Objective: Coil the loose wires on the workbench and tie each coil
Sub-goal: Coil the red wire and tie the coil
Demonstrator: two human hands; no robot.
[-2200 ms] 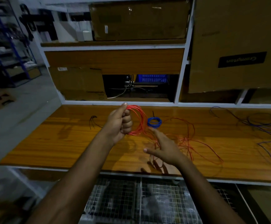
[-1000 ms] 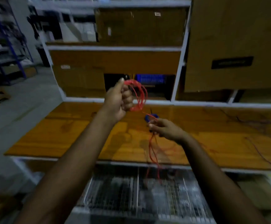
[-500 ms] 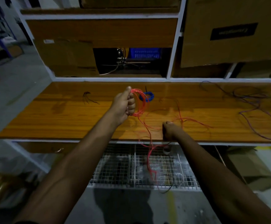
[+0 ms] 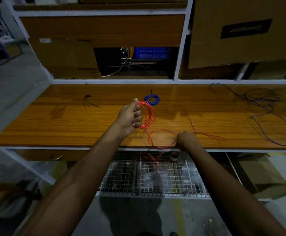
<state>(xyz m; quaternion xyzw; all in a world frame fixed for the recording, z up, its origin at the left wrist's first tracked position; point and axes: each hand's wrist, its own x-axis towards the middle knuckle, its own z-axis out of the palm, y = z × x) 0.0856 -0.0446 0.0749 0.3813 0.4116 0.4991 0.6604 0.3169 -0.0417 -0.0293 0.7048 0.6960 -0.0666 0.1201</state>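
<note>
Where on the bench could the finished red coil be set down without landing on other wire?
The widest bare patch of workbench lies left of the left hand, in front of the small dark wire scrap. Another strip runs between the blue coil and the purple wire tangle. Around the right hand, loose red wire crowds the front edge.

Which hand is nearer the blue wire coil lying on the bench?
Left. The left hand holds red loops just in front of the blue coil; the right hand is at the bench's front edge.

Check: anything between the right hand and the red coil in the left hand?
Nothing visible. The right hand grips the loose red wire at the workbench front edge; only bare bench separates it from the red coil in the left hand.
</note>
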